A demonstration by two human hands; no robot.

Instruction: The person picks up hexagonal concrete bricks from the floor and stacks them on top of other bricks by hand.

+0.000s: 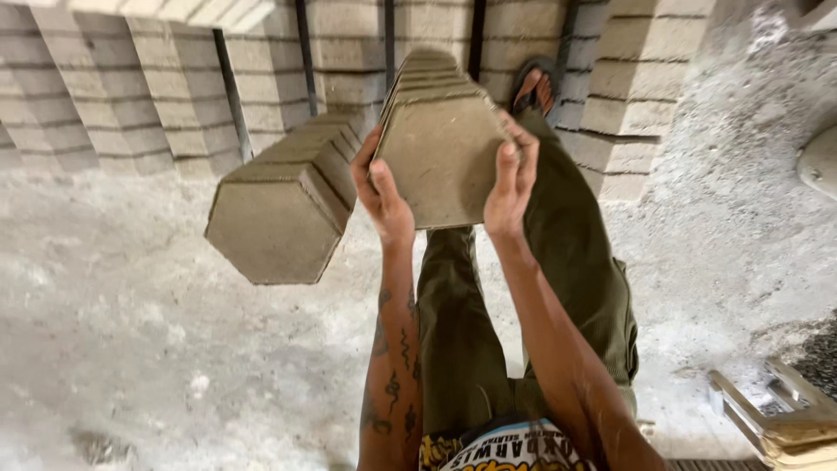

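Two hands — left hand (381, 196), right hand (513, 179) — fingers clamped on hexagonal paver stack (440, 157) | second stack (288, 205) beside (grey)

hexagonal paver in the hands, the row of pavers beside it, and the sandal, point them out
hexagonal paver (440, 166), head view, middle of its flat near face
row of pavers (279, 227), head view, near hexagonal end face
sandal (534, 87), head view, on the foot past the paver
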